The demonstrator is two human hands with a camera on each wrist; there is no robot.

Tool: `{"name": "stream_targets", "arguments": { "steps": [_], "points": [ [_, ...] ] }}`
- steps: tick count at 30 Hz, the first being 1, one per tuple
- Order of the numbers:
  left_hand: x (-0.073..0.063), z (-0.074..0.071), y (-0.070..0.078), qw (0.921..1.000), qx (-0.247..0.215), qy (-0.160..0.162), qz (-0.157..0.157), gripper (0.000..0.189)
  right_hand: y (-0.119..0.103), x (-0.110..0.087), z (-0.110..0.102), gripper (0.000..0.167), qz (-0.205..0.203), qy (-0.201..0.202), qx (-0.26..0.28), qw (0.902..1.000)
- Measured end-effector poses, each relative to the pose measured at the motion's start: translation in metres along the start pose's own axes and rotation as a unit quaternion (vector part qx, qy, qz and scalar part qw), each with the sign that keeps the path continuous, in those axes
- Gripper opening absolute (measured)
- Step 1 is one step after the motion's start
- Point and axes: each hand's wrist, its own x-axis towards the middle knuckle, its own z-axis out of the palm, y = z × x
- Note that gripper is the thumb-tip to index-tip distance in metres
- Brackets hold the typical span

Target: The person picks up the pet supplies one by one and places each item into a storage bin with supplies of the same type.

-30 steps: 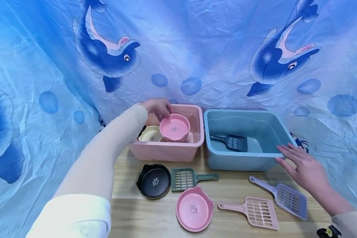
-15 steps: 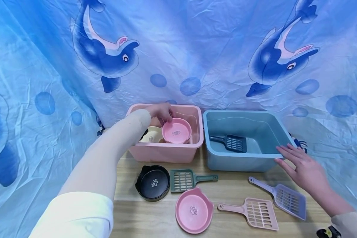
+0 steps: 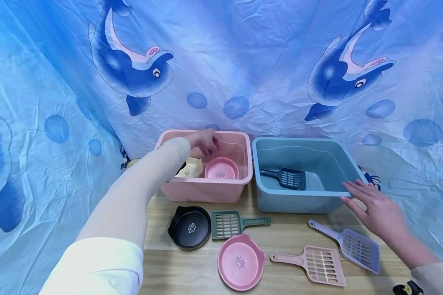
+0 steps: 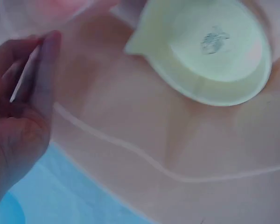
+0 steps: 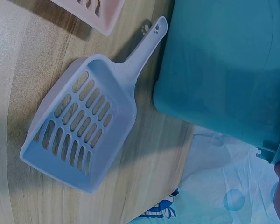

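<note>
Fingers loose and tips down, my left hand (image 3: 205, 141) holds nothing that I can see. It hangs inside the pink bin (image 3: 203, 192), toward the worktop's (image 3: 184, 272) back edge, just above the pink bowl (image 3: 222, 166). I think it is there because the bowl's back rim is easy to reach from that side. That bowl lies open side up, just beside the cream bowl (image 4: 219, 70). My right hand (image 3: 378, 207) has straight fingers on the rim of the blue bin (image 3: 295, 203), at the corner by the worktop's right edge, maybe to keep it from sliding. A dark scoop (image 3: 283, 177) lies in that bin.

Nearer the front edge, the black bowl (image 3: 186, 237), green scoop (image 3: 240, 223), other pink bowl (image 3: 240, 273), pink scoop (image 3: 304, 260) and purple scoop (image 5: 121, 88) are spread out, perhaps so each is easy to grab. The purple scoop is close to the right edge.

The black bowl and other pink bowl are round, with two pointy ears. The scoops look like hard plastic, with rows of long holes. The bins look smooth, with round corners. The worktop looks like pale, stripy wood.
</note>
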Motion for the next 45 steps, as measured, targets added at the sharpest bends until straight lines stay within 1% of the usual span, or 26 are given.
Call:
{"name": "stream_targets", "arguments": {
  "steps": [3,4,9,13,15,18,22,25,27,29,31,34,38,42,45],
  "points": [
    [-0.005,-0.004,0.002,1.0,0.007,0.006,-0.002,0.042,-0.001,0.0,0.002,0.055,-0.003,0.0,-0.001,1.0],
    [-0.006,-0.006,0.002,0.9999,0.009,0.004,-0.005,0.044,-0.001,0.001,0.002,0.055,-0.003,-0.001,-0.001,1.0],
    [-0.017,-0.012,0.006,0.9998,0.014,-0.002,-0.012,0.045,-0.002,0.0,0.003,0.054,-0.002,0.001,-0.001,1.0],
    [-0.029,-0.018,0.014,0.9998,0.016,-0.004,-0.011,0.046,-0.002,-0.001,0.002,0.054,-0.003,0.006,-0.002,1.0],
    [-0.037,-0.024,0.019,0.9998,0.016,-0.002,-0.01,0.047,-0.002,0.0,0.002,0.054,-0.005,0.008,-0.003,0.9999],
    [-0.059,-0.036,0.031,0.9998,0.014,0.012,-0.004,0.049,-0.002,-0.001,0.002,0.055,-0.006,0.01,-0.004,0.9999],
    [-0.099,-0.056,0.045,0.9989,0.029,0.038,-0.004,0.049,-0.001,-0.001,0.002,0.056,-0.011,0.015,0.001,0.9998],
    [-0.13,-0.066,0.048,0.9981,0.042,0.045,-0.003,0.049,0.0,-0.001,0.003,0.056,-0.012,0.015,0.004,0.9998],
    [-0.15,-0.068,0.046,0.9976,0.048,0.05,0.0,0.05,0.001,-0.001,0.002,0.056,-0.012,0.015,0.005,0.9998],
    [-0.171,-0.069,0.041,0.9976,0.043,0.054,0.005,0.052,0.002,-0.001,0.003,0.056,-0.013,0.017,0.01,0.9997],
    [-0.191,-0.068,0.03,0.9976,0.033,0.06,0.005,0.055,0.002,-0.001,0.003,0.056,-0.016,0.022,0.014,0.9995],
    [-0.219,-0.064,0.006,0.9971,0.016,0.075,-0.003,0.06,0.003,0.0,0.004,0.056,-0.021,0.027,0.015,0.9993],
    [-0.255,-0.056,-0.033,0.9954,-0.017,0.092,-0.023,0.063,0.003,0.001,0.003,0.056,-0.021,0.025,0.006,0.9995],
    [-0.282,-0.04,-0.071,0.9919,-0.065,0.098,-0.047,0.067,0.004,0.001,0.001,0.056,-0.012,0.012,0.002,0.9998],
    [-0.293,-0.023,-0.098,0.9874,-0.107,0.096,-0.066,0.07,0.004,-0.001,0.002,0.057,-0.014,0.016,0.004,0.9998]
  ]
}}
